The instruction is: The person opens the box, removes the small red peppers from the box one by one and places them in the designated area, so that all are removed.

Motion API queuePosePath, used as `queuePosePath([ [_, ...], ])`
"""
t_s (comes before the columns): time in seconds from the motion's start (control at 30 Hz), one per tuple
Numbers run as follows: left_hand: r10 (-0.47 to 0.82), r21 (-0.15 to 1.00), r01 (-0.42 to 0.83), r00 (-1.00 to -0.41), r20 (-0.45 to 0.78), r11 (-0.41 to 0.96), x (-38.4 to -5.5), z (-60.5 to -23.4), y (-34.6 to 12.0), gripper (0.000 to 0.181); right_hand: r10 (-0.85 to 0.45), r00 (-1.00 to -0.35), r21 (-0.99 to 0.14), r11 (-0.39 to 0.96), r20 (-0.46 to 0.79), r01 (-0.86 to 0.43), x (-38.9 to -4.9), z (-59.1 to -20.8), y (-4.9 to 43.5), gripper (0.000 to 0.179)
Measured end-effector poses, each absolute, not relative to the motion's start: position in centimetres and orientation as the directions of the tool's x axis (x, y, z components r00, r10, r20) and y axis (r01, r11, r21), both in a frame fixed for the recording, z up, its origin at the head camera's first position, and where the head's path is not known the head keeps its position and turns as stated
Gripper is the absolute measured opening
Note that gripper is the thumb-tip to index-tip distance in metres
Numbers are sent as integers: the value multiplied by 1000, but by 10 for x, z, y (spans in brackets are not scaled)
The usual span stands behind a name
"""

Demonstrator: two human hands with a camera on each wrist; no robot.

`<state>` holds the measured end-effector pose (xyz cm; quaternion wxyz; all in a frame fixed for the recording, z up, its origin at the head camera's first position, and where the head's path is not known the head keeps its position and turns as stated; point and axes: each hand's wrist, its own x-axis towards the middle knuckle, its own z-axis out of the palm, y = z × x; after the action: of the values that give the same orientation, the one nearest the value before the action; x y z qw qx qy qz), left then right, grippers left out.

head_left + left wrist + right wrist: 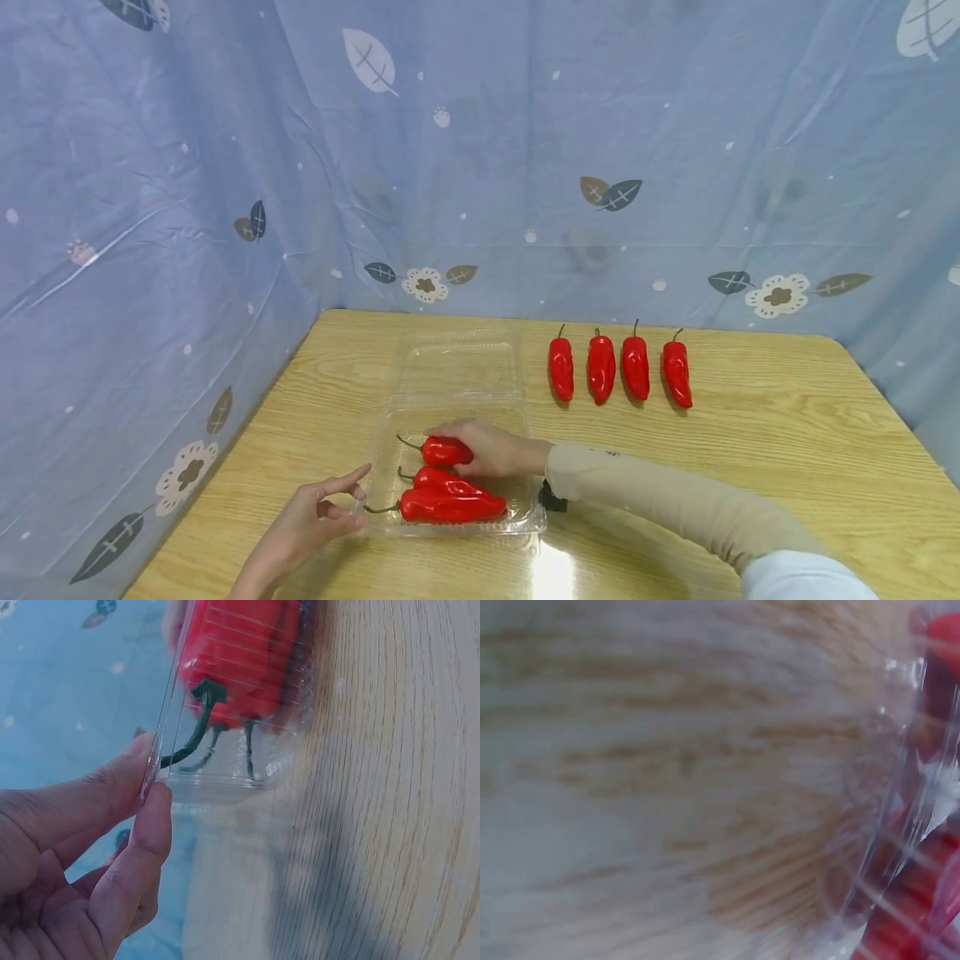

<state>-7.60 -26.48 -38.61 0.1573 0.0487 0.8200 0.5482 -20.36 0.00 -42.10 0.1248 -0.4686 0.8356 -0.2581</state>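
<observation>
A clear plastic clamshell box (525, 525) lies on the table with its lid (459, 367) folded back. My left hand (315, 512) pinches the box's left rim between thumb and finger, shown close up in the left wrist view along the box wall (225, 791). Inside the box, my right hand (487, 448) grips a red chili pepper (442, 451) with its stem to the left; the palm side is hidden. Two more red peppers (450, 506) lie side by side at the box's near side, stems also leftward.
Several red peppers (602, 371) stand in a row at the back of the wooden table (750, 450), right of the lid, stems pointing away. A blue patterned curtain (495, 150) hangs behind and at the sides. The right wrist view is blurred, mostly tabletop (667, 787).
</observation>
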Motion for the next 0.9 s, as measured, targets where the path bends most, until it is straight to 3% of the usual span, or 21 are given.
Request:
queuePosePath([
  [0.2, 251, 912, -95, -945, -208, 399, -76, -385, -262, 69, -844, -535, -600, 416, 25, -684, -204, -420, 3, 55],
  [0.43, 257, 909, -91, -944, -209, 406, -75, -386, -261, 69, -791, -603, -736, 347, 103, -581, -208, -415, 6, 50],
  [0.67, 260, 908, -86, -943, -207, 411, -75, -384, -264, 67, -670, -701, -773, 303, 244, -558, -216, -375, 16, 55],
  [0.9, 272, 906, -56, -944, -185, 420, -76, -383, -264, 68, -619, -761, -804, 343, 196, -486, -209, -336, 41, 55],
])
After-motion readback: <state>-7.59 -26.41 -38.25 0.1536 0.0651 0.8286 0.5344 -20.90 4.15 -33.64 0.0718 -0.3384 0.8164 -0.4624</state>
